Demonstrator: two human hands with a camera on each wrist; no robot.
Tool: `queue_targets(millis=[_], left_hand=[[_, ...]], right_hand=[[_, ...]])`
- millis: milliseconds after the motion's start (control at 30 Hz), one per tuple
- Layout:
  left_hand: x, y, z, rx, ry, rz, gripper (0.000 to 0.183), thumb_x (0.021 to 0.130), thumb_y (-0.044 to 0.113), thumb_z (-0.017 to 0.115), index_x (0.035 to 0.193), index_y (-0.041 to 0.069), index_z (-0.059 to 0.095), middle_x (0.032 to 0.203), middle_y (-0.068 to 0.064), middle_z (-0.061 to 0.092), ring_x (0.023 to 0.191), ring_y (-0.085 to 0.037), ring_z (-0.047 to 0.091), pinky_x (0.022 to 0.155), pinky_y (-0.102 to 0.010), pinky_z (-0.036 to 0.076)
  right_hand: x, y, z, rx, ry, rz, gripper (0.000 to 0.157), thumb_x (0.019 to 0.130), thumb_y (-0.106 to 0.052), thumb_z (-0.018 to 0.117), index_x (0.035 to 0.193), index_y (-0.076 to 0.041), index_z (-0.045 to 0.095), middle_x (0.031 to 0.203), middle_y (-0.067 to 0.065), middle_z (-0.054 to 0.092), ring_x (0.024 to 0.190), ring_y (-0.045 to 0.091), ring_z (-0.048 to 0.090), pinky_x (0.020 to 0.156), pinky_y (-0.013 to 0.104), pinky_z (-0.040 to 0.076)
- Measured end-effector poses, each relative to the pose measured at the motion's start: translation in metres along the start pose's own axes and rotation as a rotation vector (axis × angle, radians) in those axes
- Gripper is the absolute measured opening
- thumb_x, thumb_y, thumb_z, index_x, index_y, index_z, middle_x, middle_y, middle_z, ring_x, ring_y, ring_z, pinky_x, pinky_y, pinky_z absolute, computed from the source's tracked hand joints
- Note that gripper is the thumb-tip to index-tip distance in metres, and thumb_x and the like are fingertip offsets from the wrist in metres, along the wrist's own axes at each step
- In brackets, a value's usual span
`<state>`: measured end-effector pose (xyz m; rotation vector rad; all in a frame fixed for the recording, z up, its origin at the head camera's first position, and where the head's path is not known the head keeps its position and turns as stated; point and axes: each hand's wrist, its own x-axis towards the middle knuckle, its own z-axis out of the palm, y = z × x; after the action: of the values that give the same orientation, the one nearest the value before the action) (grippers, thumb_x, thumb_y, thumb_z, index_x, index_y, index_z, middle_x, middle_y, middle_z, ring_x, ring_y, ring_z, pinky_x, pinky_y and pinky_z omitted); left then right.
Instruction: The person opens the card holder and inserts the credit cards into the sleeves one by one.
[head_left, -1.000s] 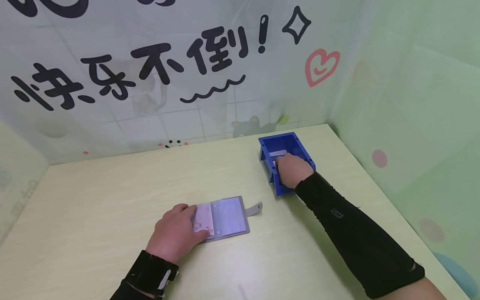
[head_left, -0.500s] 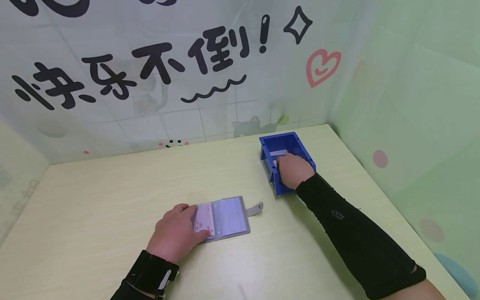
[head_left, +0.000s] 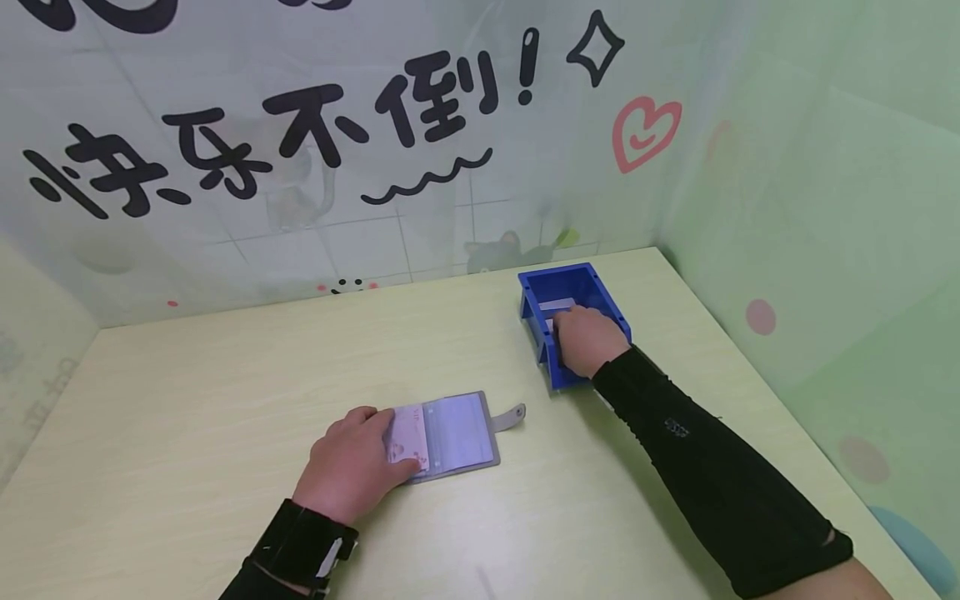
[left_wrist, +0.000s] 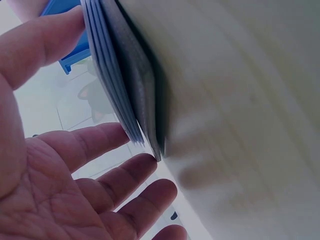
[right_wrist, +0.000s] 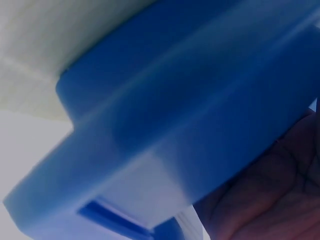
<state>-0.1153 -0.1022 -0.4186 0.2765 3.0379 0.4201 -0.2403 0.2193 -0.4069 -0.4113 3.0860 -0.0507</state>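
An open card holder (head_left: 463,433) with clear sleeves lies on the table, its grey snap strap (head_left: 510,417) pointing right. My left hand (head_left: 348,467) rests at its left side, thumb and index finger touching the edges beside a pink printed card (head_left: 407,439). In the left wrist view, the holder's stacked sleeves (left_wrist: 107,75) show edge-on, with the other fingers fairly straight. My right hand (head_left: 590,340) reaches down into a blue plastic bin (head_left: 558,289), near pale cards (head_left: 557,306). The bin wall hides its fingertips, also in the right wrist view.
The pale wooden table (head_left: 225,400) meets a printed back curtain (head_left: 435,233) just behind the bin. A green side curtain (head_left: 825,275) runs along the right edge. The black sleeve (head_left: 712,467) on the right forearm crosses the table's right part.
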Motion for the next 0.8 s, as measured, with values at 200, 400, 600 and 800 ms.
queue_targets(millis=[200,400,600,800], left_hand=[[0.001,0.002,-0.002,-0.004,-0.009,-0.010,0.073,0.071,0.049,0.074,0.126,0.003,0.056,0.122,-0.018,0.052,0.100,-0.033,0.049,0.081,-0.052,0.045],[0.001,0.001,0.000,0.003,-0.010,-0.006,0.074,0.072,0.049,0.074,0.126,0.003,0.056,0.122,-0.018,0.053,0.100,-0.033,0.049,0.081,-0.052,0.045],[0.002,0.001,0.001,0.002,-0.015,-0.008,0.074,0.072,0.050,0.073,0.127,0.004,0.056,0.123,-0.018,0.052,0.100,-0.033,0.049,0.081,-0.052,0.045],[0.001,0.000,0.001,0.006,-0.007,-0.003,0.074,0.072,0.050,0.074,0.126,0.003,0.056,0.122,-0.018,0.053,0.099,-0.033,0.049,0.080,-0.052,0.045]], right_hand=[[-0.001,0.000,0.002,-0.025,0.032,-0.007,0.017,0.093,-0.012,0.052,0.096,-0.005,0.067,0.089,0.013,0.066,0.084,0.026,0.059,0.078,0.045,0.052],[-0.002,-0.001,0.003,-0.010,0.048,0.028,0.018,0.094,-0.015,0.052,0.097,-0.005,0.066,0.088,0.014,0.064,0.079,0.027,0.059,0.072,0.047,0.053],[-0.003,0.001,-0.001,0.000,0.066,0.040,0.017,0.095,-0.016,0.050,0.094,-0.006,0.065,0.085,0.012,0.062,0.075,0.025,0.056,0.070,0.048,0.053],[-0.002,0.006,-0.010,0.097,0.013,-0.009,0.010,0.091,-0.004,0.052,0.089,-0.007,0.062,0.081,0.007,0.061,0.072,0.019,0.054,0.072,0.041,0.052]])
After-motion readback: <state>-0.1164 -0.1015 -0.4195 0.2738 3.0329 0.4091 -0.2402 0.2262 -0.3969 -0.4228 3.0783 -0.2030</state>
